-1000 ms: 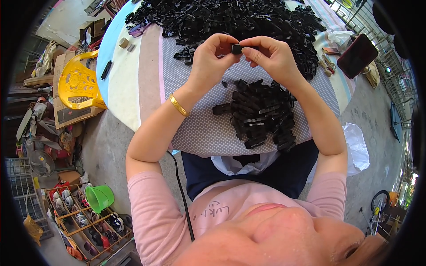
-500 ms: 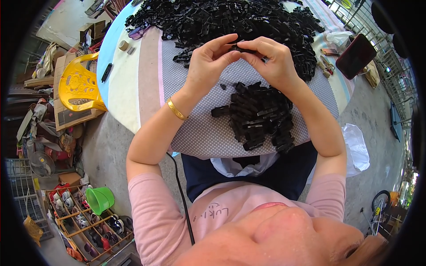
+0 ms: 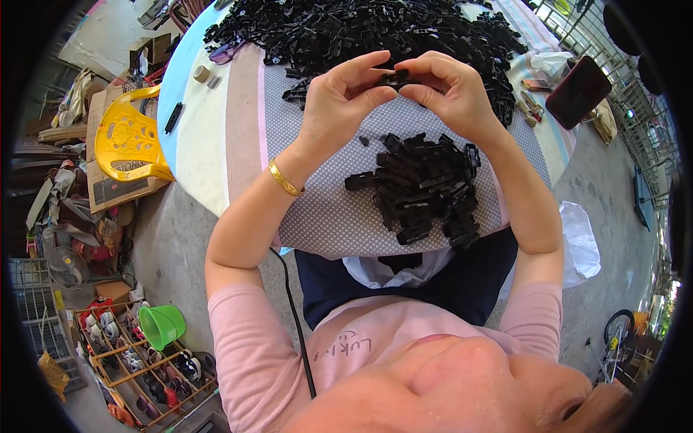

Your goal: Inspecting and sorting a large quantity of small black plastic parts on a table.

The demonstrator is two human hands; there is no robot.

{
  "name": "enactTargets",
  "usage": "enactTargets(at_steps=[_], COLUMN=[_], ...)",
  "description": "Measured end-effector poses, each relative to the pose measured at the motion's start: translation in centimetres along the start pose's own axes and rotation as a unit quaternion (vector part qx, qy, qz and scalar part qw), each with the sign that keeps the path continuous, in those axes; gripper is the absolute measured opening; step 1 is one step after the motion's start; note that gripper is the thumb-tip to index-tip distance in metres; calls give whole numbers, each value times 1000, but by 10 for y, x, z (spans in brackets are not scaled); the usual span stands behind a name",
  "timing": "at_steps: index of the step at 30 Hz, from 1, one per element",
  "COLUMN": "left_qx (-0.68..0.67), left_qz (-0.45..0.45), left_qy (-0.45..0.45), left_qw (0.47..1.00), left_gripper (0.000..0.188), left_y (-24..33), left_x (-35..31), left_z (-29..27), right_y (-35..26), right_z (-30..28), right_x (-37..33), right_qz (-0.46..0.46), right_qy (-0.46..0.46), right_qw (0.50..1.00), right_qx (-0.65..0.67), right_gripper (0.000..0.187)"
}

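Between my two hands, over the table, is a small black plastic part point(image 3: 393, 76). My left hand point(image 3: 346, 85) pinches its left side, and a gold bangle circles that wrist. With its fingertips bent round the other end, my right hand point(image 3: 449, 88) grips the same part. Its exact shape is partly hidden by my fingers. Below the hands lies a small heap of black plastic pieces point(image 3: 426, 187) near the table's front edge. Beyond them spreads a much larger pile of similar black pieces point(image 3: 375, 32).
The round table point(image 3: 317, 224) has a dotted, striped cloth. A dark phone point(image 3: 579, 92) stands at its right edge beside a clear plastic bag point(image 3: 552, 63). A yellow chair point(image 3: 130, 137) is at the left. White bag plastic point(image 3: 397, 273) shows at my lap.
My hands have moved slightly apart, the right one shifting a little to the right. More of the black part now shows between the fingers.
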State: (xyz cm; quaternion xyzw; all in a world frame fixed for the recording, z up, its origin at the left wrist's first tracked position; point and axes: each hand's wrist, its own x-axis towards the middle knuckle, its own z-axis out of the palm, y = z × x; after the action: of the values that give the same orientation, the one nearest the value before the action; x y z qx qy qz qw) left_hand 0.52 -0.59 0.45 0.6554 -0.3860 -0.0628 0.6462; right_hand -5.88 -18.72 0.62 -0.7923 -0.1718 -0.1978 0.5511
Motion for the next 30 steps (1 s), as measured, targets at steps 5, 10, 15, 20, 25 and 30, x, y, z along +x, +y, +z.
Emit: enactTargets(at_steps=[5,10,15,20,25,30], left_qx=[54,-50,45,16,203,420], left_qz=[15,5,-52,-38,1,80], left_qy=[10,-20,-268,-361,-20,40], left_qw=[998,999,961,932,979,903], left_gripper=[42,34,24,24,20,24], left_y=[8,2,5,-1,-27,-53], left_x=[-1,2,-2,-1,10,20], left_z=[-2,-4,-1,-4,-9,-7], right_y=[-6,7,29,34,23,28], right_z=[3,-6,-13,-1,6,5], right_x=[-3,5,5,0,-1,1], right_qz=[-56,46,25,28,27,68], right_qy=[32,6,3,-82,-73,-2], right_qw=[994,994,969,924,959,985], right_qx=[-84,101,-246,-373,-272,-159], right_gripper=[27,29,29,28,29,26])
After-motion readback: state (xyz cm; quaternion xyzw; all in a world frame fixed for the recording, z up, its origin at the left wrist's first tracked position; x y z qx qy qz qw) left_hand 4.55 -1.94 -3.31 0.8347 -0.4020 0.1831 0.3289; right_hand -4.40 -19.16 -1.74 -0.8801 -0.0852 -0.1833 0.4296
